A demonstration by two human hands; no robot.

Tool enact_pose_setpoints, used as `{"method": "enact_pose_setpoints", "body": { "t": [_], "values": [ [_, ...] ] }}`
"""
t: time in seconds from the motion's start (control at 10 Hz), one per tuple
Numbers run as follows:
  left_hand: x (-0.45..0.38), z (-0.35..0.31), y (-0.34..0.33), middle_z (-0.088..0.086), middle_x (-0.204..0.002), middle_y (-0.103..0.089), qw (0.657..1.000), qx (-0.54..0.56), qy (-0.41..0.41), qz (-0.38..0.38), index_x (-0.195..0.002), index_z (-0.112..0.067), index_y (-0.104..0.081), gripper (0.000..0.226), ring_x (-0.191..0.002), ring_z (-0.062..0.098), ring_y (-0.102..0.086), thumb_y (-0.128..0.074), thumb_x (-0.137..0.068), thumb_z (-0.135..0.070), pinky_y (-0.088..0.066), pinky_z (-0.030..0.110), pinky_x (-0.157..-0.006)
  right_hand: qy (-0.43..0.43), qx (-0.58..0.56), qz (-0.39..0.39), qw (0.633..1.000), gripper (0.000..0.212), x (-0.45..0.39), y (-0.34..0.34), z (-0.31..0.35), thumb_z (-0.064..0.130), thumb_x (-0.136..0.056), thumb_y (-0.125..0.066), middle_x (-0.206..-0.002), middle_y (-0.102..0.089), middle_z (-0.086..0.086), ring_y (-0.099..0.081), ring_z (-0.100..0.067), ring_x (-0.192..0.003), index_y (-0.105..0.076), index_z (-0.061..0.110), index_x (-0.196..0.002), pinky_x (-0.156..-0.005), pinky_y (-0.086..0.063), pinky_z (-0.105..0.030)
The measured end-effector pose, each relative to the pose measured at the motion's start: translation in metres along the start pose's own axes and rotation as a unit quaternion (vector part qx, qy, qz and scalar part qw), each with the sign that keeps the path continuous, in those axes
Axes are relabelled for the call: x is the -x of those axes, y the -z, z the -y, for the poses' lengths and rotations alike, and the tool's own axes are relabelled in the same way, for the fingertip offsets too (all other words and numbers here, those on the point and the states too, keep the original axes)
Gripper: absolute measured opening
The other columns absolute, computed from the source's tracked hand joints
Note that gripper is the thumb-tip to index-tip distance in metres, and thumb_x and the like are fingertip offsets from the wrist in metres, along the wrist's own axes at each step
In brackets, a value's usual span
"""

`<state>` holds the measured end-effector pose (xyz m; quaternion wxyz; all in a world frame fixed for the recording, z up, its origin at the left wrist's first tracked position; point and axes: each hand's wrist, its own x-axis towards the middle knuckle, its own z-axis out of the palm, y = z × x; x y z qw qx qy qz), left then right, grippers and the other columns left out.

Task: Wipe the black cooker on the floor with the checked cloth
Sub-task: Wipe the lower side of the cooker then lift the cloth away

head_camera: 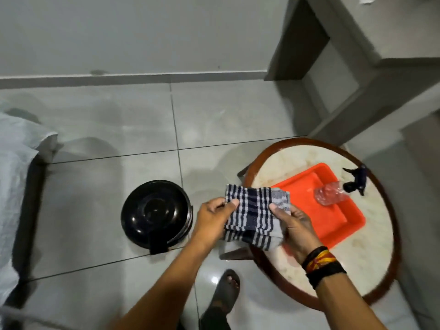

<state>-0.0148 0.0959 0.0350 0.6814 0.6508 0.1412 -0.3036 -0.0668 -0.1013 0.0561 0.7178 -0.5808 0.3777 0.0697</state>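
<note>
Folded navy-and-white checked cloth (256, 217) between both hands, off the cooker (156, 214).

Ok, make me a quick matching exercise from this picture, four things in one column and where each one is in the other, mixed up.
Things:
1. checked cloth
2. black cooker
3. orange tray
4. spray bottle

Places:
A. on the floor tiles
B. on the round table
C. held in the left hand and right hand
D. lying in the tray

Pairs: 1-C, 2-A, 3-B, 4-D
</note>
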Motion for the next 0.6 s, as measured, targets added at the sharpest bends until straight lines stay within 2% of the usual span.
{"method": "enact_pose_setpoints", "body": {
  "t": [0.1,0.2,0.3,0.4,0.5,0.6],
  "values": [
    [-0.009,0.010,-0.083,0.011,-0.107,-0.080,0.999,-0.013,0.034,0.001,-0.115,-0.010,-0.076,0.028,-0.099,0.029,-0.078,-0.071,-0.097,-0.030,-0.065,0.042,-0.085,0.007,0.066,-0.077,0.995,0.023,-0.017,0.069,0.011,0.006,-0.093,-0.068,-0.107,-0.078,-0.015,-0.075,-0.026,-0.085,-0.070,0.003,-0.116,-0.071,-0.064,-0.032],
    [-0.017,0.024,-0.144,0.005,-0.107,-0.079,0.996,-0.037,0.078,-0.011,-0.109,-0.016,-0.074,0.021,-0.095,0.026,-0.076,-0.067,-0.098,-0.032,-0.064,0.038,-0.083,0.015,0.126,-0.132,0.983,0.024,-0.051,0.116,0.014,-0.003,-0.091,-0.068,-0.094,-0.075,-0.007,-0.069,-0.022,-0.078,-0.068,0.004,-0.114,-0.066,-0.057,-0.028],
    [-0.017,0.032,-0.188,0.005,-0.117,-0.076,0.989,-0.078,0.119,-0.037,-0.114,-0.020,-0.070,0.025,-0.107,0.028,-0.073,-0.060,-0.100,-0.037,-0.059,0.040,-0.096,0.033,0.203,-0.131,0.970,0.019,-0.099,0.147,0.006,-0.014,-0.088,-0.065,-0.071,-0.073,0.008,-0.064,-0.015,-0.072,-0.067,0.000,-0.101,-0.072,-0.055,-0.028],
    [-0.015,0.040,-0.215,0.012,-0.126,-0.073,0.977,-0.145,0.152,-0.048,-0.119,-0.012,-0.071,0.035,-0.117,0.035,-0.068,-0.056,-0.099,-0.037,-0.053,0.042,-0.104,0.008,0.304,-0.097,0.948,0.023,-0.129,0.160,-0.007,-0.009,-0.088,-0.068,-0.087,-0.072,-0.010,-0.062,-0.021,-0.084,-0.068,-0.006,-0.111,-0.067,-0.055,-0.025],
    [-0.010,0.049,-0.219,0.008,-0.117,-0.074,0.967,-0.219,0.114,-0.063,-0.120,-0.015,-0.071,0.039,-0.108,0.030,-0.070,-0.049,-0.102,-0.041,-0.057,0.041,-0.096,0.006,0.413,-0.062,0.909,0.034,-0.131,0.160,-0.015,0.005,-0.087,-0.075,-0.114,-0.073,-0.017,-0.066,-0.027,-0.099,-0.068,0.006,-0.121,-0.091,-0.051,-0.036],
    [-0.005,0.042,-0.197,0.002,-0.113,-0.070,0.945,-0.308,-0.040,-0.101,-0.129,-0.020,-0.064,0.062,-0.105,0.022,-0.069,-0.019,-0.106,-0.056,-0.058,0.036,-0.090,0.117,0.483,-0.121,0.859,0.048,-0.112,0.143,-0.025,0.021,-0.093,-0.070,-0.136,-0.063,-0.022,-0.059,-0.036,-0.125,-0.056,0.008,-0.138,-0.108,-0.044,-0.041]
  ]
}}
